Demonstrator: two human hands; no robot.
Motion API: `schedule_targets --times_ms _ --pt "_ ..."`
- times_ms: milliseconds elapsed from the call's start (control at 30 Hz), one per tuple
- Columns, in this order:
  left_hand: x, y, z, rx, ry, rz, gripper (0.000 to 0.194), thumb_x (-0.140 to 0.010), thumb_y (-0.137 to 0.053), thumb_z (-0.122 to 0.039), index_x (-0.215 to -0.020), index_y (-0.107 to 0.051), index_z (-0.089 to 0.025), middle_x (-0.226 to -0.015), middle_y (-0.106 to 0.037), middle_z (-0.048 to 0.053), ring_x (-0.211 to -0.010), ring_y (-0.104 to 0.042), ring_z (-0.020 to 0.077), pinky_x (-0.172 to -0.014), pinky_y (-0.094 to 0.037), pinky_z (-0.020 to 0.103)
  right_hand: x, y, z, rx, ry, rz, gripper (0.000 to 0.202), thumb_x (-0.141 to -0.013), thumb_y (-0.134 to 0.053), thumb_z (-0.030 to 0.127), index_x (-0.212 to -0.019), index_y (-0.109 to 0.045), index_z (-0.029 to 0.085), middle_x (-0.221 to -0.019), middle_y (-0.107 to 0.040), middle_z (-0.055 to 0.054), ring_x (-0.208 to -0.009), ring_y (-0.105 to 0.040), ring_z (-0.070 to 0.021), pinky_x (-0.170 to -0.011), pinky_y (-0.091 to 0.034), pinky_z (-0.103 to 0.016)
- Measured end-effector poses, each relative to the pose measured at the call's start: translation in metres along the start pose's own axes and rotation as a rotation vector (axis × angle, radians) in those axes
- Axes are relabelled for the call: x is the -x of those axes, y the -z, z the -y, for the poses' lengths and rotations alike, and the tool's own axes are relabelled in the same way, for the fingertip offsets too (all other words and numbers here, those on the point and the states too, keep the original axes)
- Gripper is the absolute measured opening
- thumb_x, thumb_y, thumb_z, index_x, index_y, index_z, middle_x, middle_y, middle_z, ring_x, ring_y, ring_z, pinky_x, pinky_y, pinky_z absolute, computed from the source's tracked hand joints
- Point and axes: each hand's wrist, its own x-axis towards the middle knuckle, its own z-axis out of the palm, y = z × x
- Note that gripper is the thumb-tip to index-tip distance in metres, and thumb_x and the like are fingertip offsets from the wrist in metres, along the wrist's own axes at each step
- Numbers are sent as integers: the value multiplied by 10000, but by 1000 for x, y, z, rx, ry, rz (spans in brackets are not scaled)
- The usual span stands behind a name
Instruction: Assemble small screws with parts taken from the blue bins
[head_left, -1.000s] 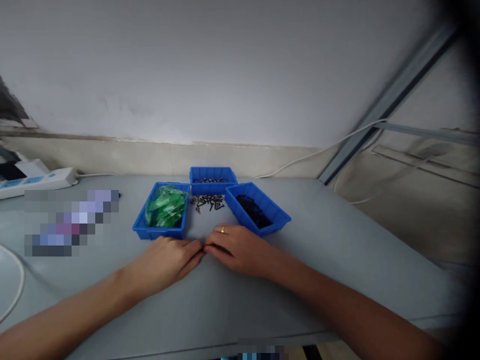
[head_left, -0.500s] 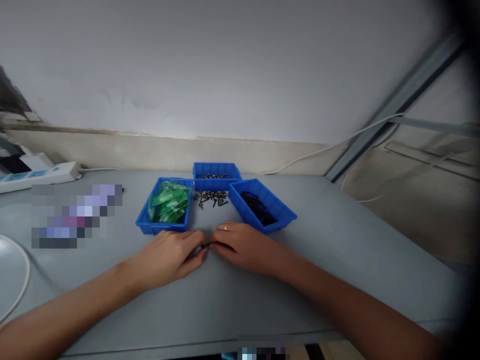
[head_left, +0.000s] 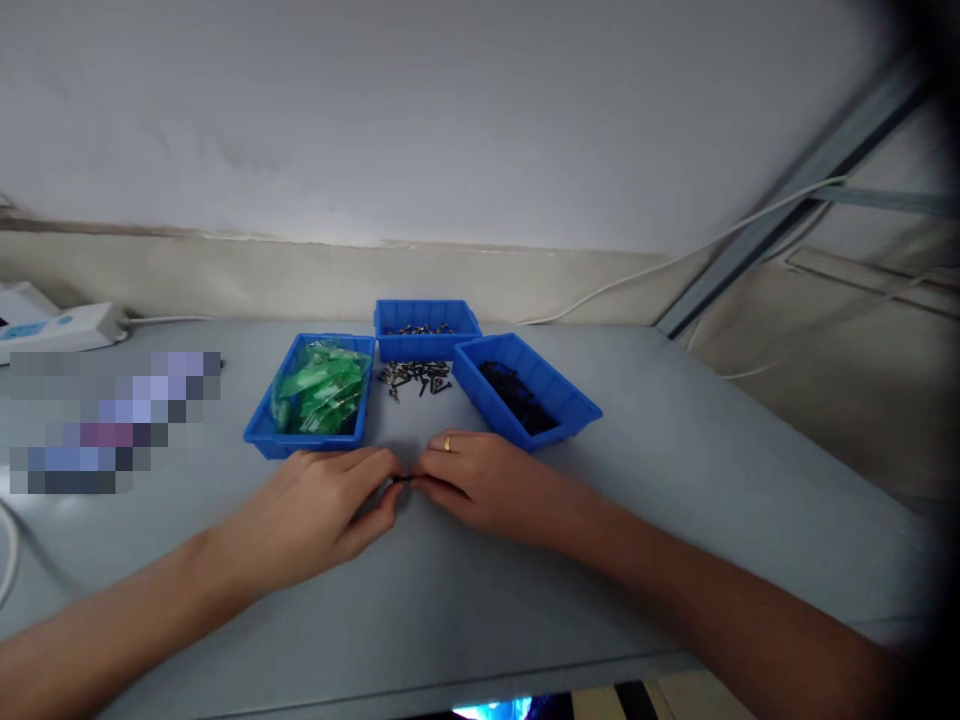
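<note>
My left hand [head_left: 330, 500] and my right hand [head_left: 491, 485] meet low over the grey table, in front of the blue bins. A small thin black piece [head_left: 403, 479] spans the gap between them, with the fingertips of each hand pinched on one end. Most of it is hidden by the fingers, so its kind cannot be made out. Beyond the hands lies a loose pile of dark screw-like pieces [head_left: 416, 374]. Left of that pile, a blue bin [head_left: 259, 430] holds green pieces in clear plastic [head_left: 319, 385]. On the right, another blue bin [head_left: 574, 410] contains black parts [head_left: 517, 395].
A third blue bin [head_left: 420, 347] with small metallic pieces stands at the back by the wall. A white power strip [head_left: 82, 330] and a blurred-out object [head_left: 127, 420] are on the left. A white cable [head_left: 645, 270] runs up along the metal frame [head_left: 720, 265] on the right.
The fingertips have drawn slightly apart, and more of the black piece shows between them. Both hands keep their pinch. The camera view has shifted a little.
</note>
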Motion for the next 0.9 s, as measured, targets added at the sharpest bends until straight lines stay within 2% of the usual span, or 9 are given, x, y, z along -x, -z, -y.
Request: schedule_targets --times_ms 167,433,600,733,900 --pt "-4 0 0 -85 94 49 162 -848 -392 -246 -750 -498 -174 -575 -556 -24 -478 -530 117 -435 -300 221 0 5 4 -10 6 -60 199 -880 -428 242 -812 -594 159 -742 -565 -24 -705 -517 -129 -677 -385 -254" --pt "-2 -8 -2 -65 31 110 162 -859 -402 -248 -754 -497 -170 -599 -570 -17 -509 -557 129 -438 -307 230 1 3 6 -14 40 -79 211 -878 -416 236 -807 -593 146 -746 -576 -43 -727 -518 -141 -690 -395 -264" --pt "-1 -2 -1 3 53 54 115 -847 -428 -239 -776 -490 -174 -615 -559 -25 -521 -537 122 -455 -324 230 0 4 1 -42 -11 -57 180 -871 -438 228 -845 -600 155 -764 -576 -35 -728 -526 -136 -670 -396 -261" --pt "0 3 -1 99 -7 -14 175 -877 -407 -270 -758 -484 -168 -654 -537 -15 -547 -516 105 -485 -362 221 -2 4 1 -93 7 -11 180 -879 -424 201 -819 -586 150 -750 -568 -25 -710 -519 -125 -656 -396 -248" --pt "0 2 0 169 -41 -35 183 -904 -376 -284 -828 -499 -171 -757 -538 5 -656 -539 114 -570 -430 228 -3 2 3 -177 1 -2 200 -895 -397 198 -785 -557 152 -750 -558 -19 -694 -508 -112 -647 -399 -234"
